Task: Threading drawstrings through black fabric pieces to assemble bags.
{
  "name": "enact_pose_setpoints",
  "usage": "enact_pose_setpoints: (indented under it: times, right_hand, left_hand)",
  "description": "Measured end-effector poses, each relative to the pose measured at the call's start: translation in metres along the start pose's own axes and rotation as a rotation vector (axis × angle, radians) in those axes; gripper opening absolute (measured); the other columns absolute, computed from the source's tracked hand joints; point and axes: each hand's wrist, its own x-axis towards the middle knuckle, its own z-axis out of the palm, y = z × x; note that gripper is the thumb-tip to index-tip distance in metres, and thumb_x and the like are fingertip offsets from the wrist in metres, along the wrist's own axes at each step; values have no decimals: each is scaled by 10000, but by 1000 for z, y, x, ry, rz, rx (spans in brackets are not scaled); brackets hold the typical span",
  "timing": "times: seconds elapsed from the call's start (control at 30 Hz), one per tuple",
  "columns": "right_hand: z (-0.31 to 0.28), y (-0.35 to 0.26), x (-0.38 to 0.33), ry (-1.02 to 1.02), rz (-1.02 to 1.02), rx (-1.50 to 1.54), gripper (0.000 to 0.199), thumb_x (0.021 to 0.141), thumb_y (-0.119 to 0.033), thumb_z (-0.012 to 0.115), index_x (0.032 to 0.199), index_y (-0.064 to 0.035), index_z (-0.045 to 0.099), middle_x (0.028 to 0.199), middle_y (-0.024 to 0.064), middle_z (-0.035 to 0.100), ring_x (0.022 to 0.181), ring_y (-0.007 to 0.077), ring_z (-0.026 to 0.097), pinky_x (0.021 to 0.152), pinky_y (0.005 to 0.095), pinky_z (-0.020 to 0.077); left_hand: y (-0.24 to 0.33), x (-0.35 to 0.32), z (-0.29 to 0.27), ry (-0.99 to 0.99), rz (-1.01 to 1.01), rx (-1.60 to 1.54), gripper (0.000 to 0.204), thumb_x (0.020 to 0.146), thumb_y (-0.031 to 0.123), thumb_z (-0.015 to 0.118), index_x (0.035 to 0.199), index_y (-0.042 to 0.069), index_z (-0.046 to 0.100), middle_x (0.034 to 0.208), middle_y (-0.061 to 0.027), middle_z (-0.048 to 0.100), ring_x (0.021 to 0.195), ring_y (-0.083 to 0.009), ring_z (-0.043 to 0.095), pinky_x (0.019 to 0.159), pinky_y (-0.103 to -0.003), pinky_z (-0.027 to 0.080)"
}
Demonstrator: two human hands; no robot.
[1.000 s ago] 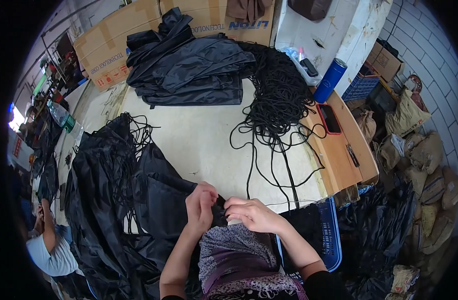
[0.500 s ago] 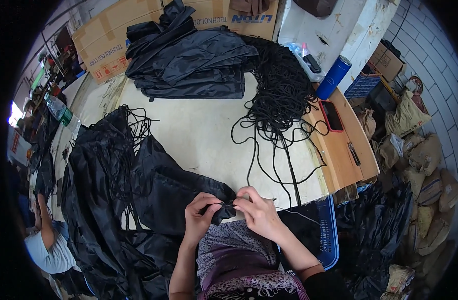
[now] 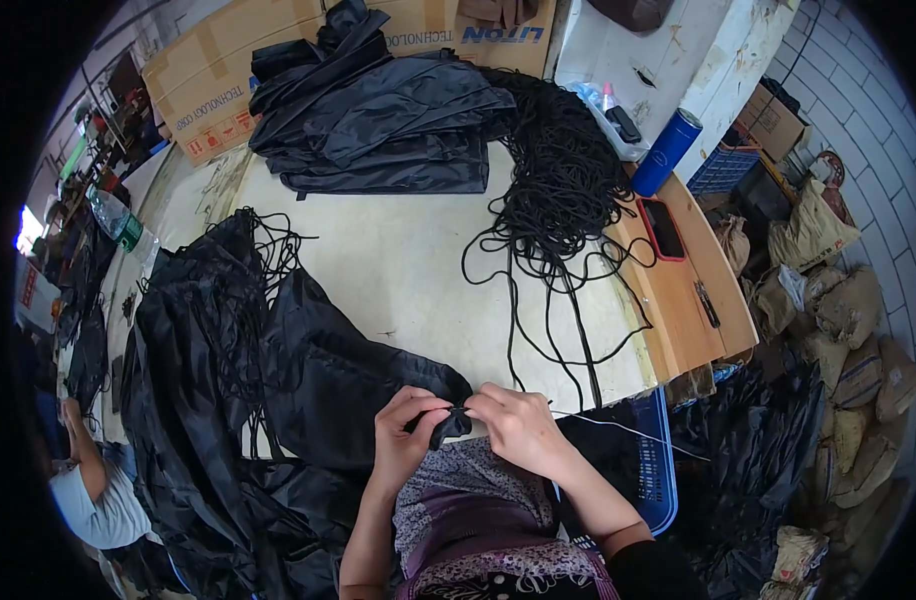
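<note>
We note the black fabric piece (image 3: 358, 385) low in the frame's centre, its bulk trailing to upper left; left hand (image 3: 406, 432) and right hand (image 3: 518, 425) both pinch its near corner between them, fingertips almost touching.

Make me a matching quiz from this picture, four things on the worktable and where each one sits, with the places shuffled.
Things:
1. blue bottle
2. phone in red case
3. tangle of black cord
4. folded black fabric stack

Places:
A. far side of the table, by the cardboard boxes
B. lying flat on the wooden side shelf
C. standing at the shelf's far end
D. spread over the table's right half

Pairs: 1-C, 2-B, 3-D, 4-A
</note>
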Motion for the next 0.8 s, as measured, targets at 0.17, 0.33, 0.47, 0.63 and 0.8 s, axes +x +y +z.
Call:
enact_pose_setpoints:
  times: [0.17, 0.33, 0.47, 0.63, 0.8]
  right_hand:
    - [-4, 0, 2, -103, 29, -5, 78, 751, -6, 597, 825, -12, 575, 767, 108, 569, 660, 304, 598, 552, 402, 463]
    - [-5, 0, 9, -192, 2, -12, 50, 764, 4, 574, 806, -2, 549, 782, 140, 563, 701, 327, 602, 573, 419, 463]
    - [-7, 3, 11, -164, 7, 51, 68, 745, 13, 562, 812, 8, 551, 798, 152, 574, 725, 343, 601, 606, 422, 468]
    - [-17, 5, 4, -217, 12, 24, 106, 729, 10, 573, 834, 3, 567, 831, 158, 593, 763, 348, 604, 636, 423, 471]
    - [-24, 23, -6, -158, -65, -71, 117, 770, -14, 590, 886, -4, 604, 902, 166, 629, 805, 310, 623, 674, 384, 494]
  left_hand:
    - [-1, -1, 1, 18, 53, 59, 134, 737, -74, 635, 847, -5, 667, 790, -95, 624, 720, -180, 591, 650, -262, 459]
    - [-4, -4, 8, 44, 135, 171, 117, 729, -64, 640, 828, -5, 665, 785, -118, 654, 694, -214, 617, 639, -284, 471]
    - [0, -2, 1, 72, 215, 290, 118, 723, -75, 632, 823, -14, 653, 777, -117, 658, 669, -214, 615, 615, -284, 468]
    - [15, 1, -2, -27, 304, 378, 126, 692, -63, 640, 793, 11, 651, 795, -110, 660, 692, -261, 620, 632, -333, 474]
    - [15, 7, -34, -21, 460, 548, 154, 650, -45, 657, 782, 33, 643, 782, -83, 653, 695, -257, 617, 628, -351, 462]
